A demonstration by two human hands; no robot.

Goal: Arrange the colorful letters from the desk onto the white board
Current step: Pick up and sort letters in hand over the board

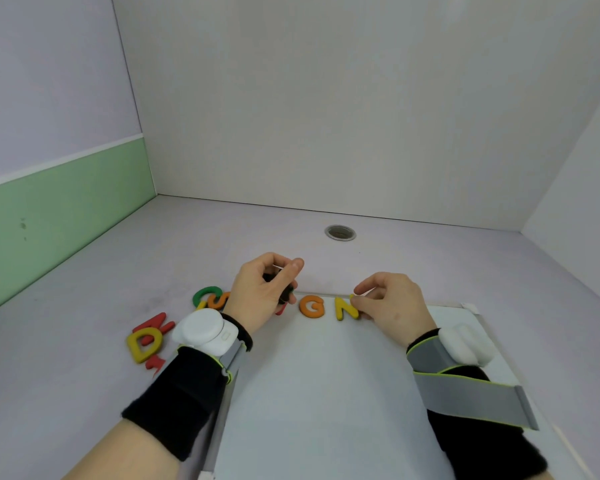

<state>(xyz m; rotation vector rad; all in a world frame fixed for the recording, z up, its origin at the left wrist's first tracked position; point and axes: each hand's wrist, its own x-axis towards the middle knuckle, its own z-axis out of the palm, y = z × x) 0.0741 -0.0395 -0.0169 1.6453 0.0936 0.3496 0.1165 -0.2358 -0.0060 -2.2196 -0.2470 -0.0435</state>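
Head view: the left hand (267, 292) sits over the far left corner of the white board (326, 393). Its grip is narrow, with the fingers curled round a small dark piece (286, 295). The fingers cover most of that piece, so it cannot be confirmed as a letter.

The right hand (392, 301) also has a narrow grip, thumb and fingertips pinching the upper right corner of the yellow N (346, 309). The yellow N lies flat on the board near its far edge. The orange G (312, 306) lies just beside it on the left, not touching. A red piece (280, 311) shows partly from under the left hand.

On the counter (84, 306), left of the board, the green C (205, 295) touches an orange-yellow S (218, 302). Nearer the camera, the yellow D (144, 344) lies over a red zigzag letter (160, 323).

The letters are thick, matte and round-edged. The board is smooth and white, with a thin pale frame. Each wrist carries a black fabric cuff, grey strapping and a rounded white unit. A round metal-rimmed hole (340, 232) is set in the counter beyond the hands.
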